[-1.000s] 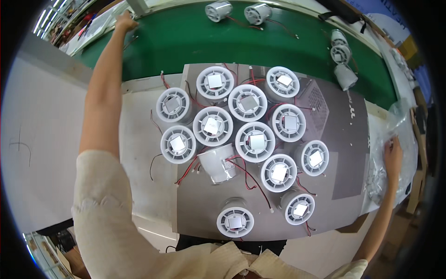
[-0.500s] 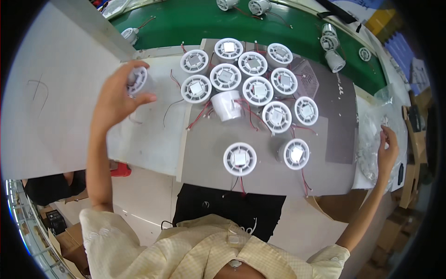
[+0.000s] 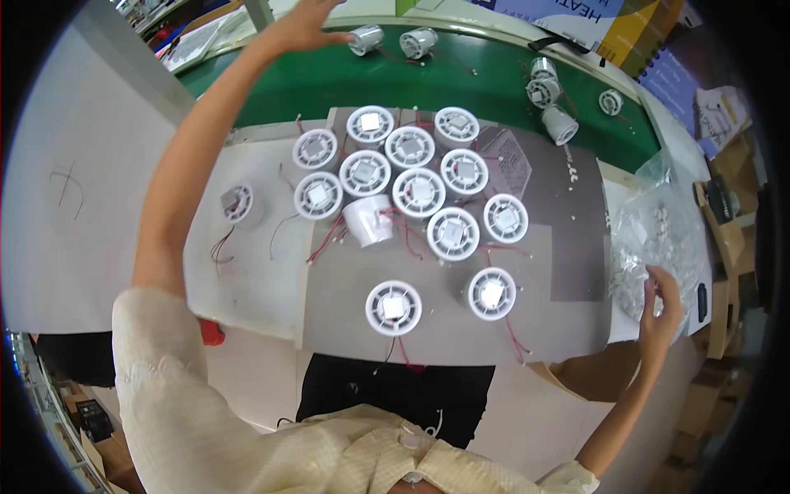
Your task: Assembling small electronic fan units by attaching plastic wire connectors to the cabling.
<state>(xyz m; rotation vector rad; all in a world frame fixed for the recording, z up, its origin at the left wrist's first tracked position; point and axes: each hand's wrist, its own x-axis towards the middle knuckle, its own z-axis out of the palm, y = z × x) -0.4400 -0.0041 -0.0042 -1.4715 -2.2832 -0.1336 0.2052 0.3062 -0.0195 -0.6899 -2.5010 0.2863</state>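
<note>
My left hand (image 3: 306, 26) is stretched far over the green conveyor belt (image 3: 271, 89), fingers apart and holding nothing. Its thumb comes close to a white cylindrical lamp housing (image 3: 365, 39) lying on the belt. On the right, my right hand (image 3: 662, 309) is by a clear plastic bag of small white parts (image 3: 650, 239), its fingers curled toward the thumb; anything between them is too small to make out. Several white round housings (image 3: 419, 193) with red and black wires stand on the grey board, and one housing (image 3: 368, 220) lies on its side. Another housing (image 3: 239, 204) stands alone on the left.
The grey board (image 3: 346, 329) covers the middle of the white table (image 3: 271, 288). More housings (image 3: 559, 125) lie on the belt at the far right. A white panel (image 3: 82, 189) rises at the left. Cardboard boxes (image 3: 724, 255) stand at the right edge.
My left hand has let go of the housing on the left, which now stands on the white table, and has moved up over the belt. My right hand stays by the bag. The view has shifted.
</note>
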